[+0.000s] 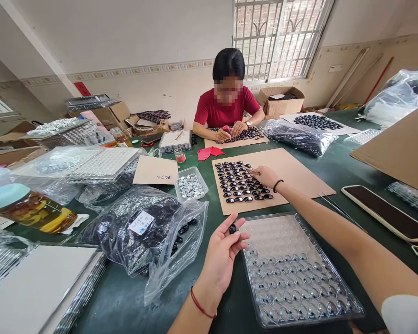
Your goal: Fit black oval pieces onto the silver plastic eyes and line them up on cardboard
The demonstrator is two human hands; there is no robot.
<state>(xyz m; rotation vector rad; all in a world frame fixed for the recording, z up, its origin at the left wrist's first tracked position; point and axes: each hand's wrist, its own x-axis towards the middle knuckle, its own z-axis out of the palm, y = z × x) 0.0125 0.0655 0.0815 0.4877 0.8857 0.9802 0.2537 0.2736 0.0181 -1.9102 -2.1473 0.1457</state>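
My left hand (225, 248) is raised palm up at the near corner of the clear plastic tray. Its thumb and fingers pinch a small glossy black oval piece (232, 228). My right hand (264, 177) reaches over the cardboard sheet (296, 178), fingertips drawn together at the edge of the rows of black oval pieces (238, 181). Whatever those fingertips hold is too small to make out. In front of me lies the clear tray (296, 269), its nearer rows filled with round, clear-looking parts. Left of my left hand, an open plastic bag (139, 232) contains more black pieces.
Across the green table (125, 301), a person in red (229, 104) handles small dark pieces on another board. A tub of silvery parts (191, 183), tweezers (343, 212), a phone (386, 211), a tilted jar (31, 208) and stacked trays (42, 287) surround the work area.
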